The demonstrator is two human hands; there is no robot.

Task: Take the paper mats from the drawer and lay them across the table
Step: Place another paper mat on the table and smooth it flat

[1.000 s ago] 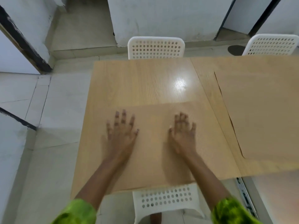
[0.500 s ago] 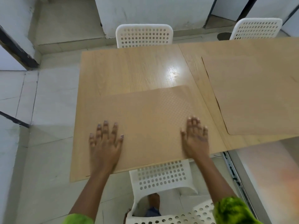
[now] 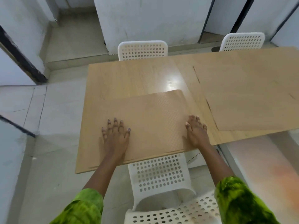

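Observation:
A tan paper mat [image 3: 150,120] lies flat on the near left part of the light wooden table [image 3: 129,78], its front edge close to the table's front edge. My left hand [image 3: 115,136] rests flat on the mat's near left area, fingers spread. My right hand [image 3: 196,131] lies flat on the mat's right edge, fingers apart. Neither hand grips anything. A second, similar paper mat [image 3: 252,97] lies flat on the right part of the table. The drawer is not in view.
A white perforated chair [image 3: 160,175] stands right in front of me under the table's front edge. Two more white chairs [image 3: 142,49] [image 3: 242,42] stand at the far side. Grey tiled floor [image 3: 48,126] lies to the left, white walls behind.
Both hands slid back toward me over the mat and apart, from its middle to its near left and right edge. The view tilted so the table sits farther off.

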